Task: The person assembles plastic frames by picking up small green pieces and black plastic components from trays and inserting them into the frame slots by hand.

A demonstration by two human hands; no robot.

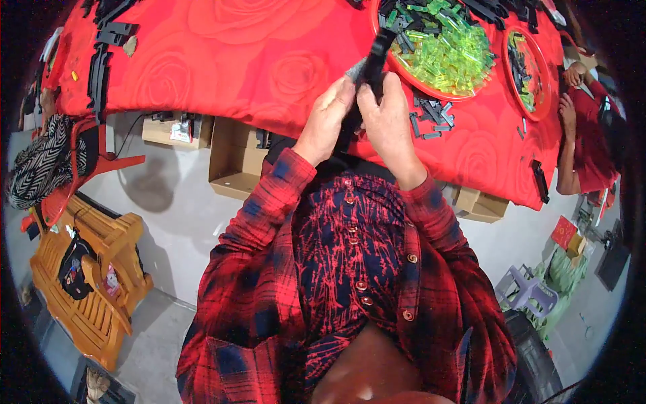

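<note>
Above the near edge of the red-covered table, both hands grip one long black plastic piece. It slants up and away, and its lower part is hidden between my palms. My left hand closes on its left side, with something grey at the fingertips that I cannot make out. My right hand wraps its right side, thumb along the top. Just beyond, a round red tray holds clear yellow-green pieces and small black parts. Several small dark parts lie loose on the cloth beside my right hand.
A smaller red tray stands to the right, near another person's hands. Long black parts lie at the table's left. Cardboard boxes sit under the table. A wooden chair and a purple stool stand behind.
</note>
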